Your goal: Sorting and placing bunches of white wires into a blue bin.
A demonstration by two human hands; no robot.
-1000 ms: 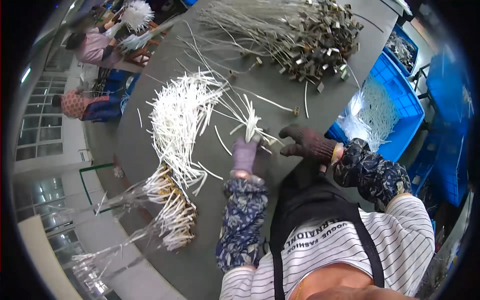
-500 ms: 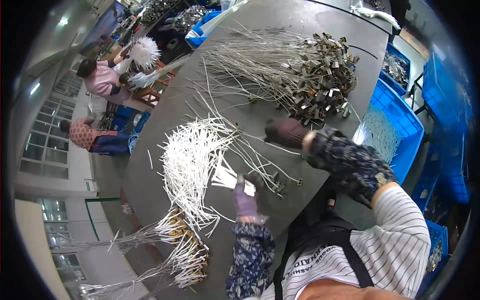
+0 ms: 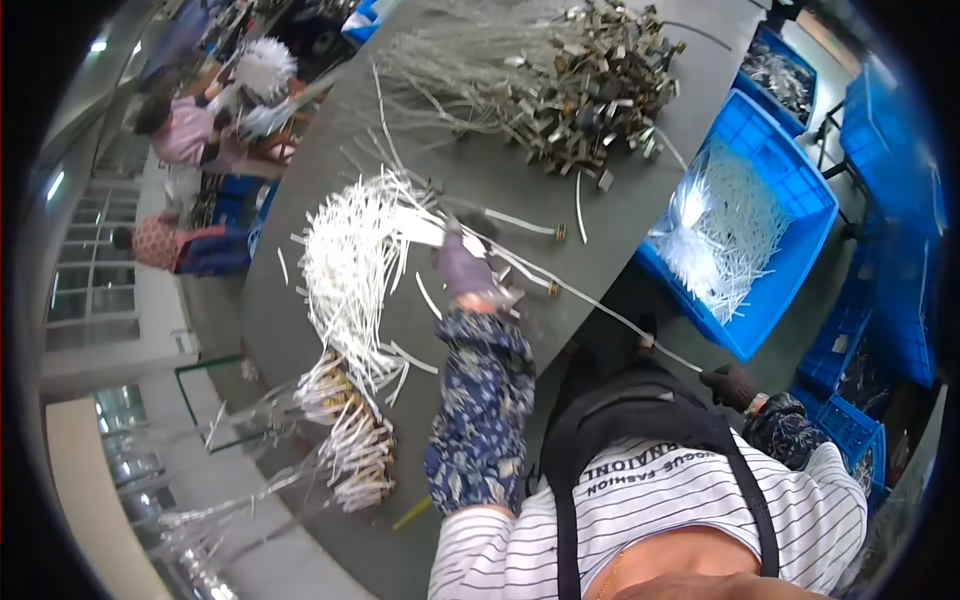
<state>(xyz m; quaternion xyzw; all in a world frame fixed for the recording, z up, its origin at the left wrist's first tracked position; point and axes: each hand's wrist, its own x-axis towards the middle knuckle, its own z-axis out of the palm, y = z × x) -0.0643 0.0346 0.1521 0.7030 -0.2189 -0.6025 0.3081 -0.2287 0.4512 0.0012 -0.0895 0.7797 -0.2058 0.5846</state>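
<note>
My left hand, in a purple glove, is closed around a bundle of short white tubes over the table. A thin pale wire runs from beside it past the table's edge to my right hand. That hand, dark-gloved and low at the right, is closed on the wire's end. Left of my left hand lies a large heap of white tubes. Loose wires with small metal ends, one with a brass-coloured end piece, lie close to my left hand.
A pile of metal clips on long wires covers the table's far part. A blue crate with pale strands stands right of the table. Tied wire bundles hang over the near left edge. Two people are at far left.
My right hand has swung from above the table down to the right, drawing out the wire. My left hand has shifted slightly away from me. The whole view has shifted too.
</note>
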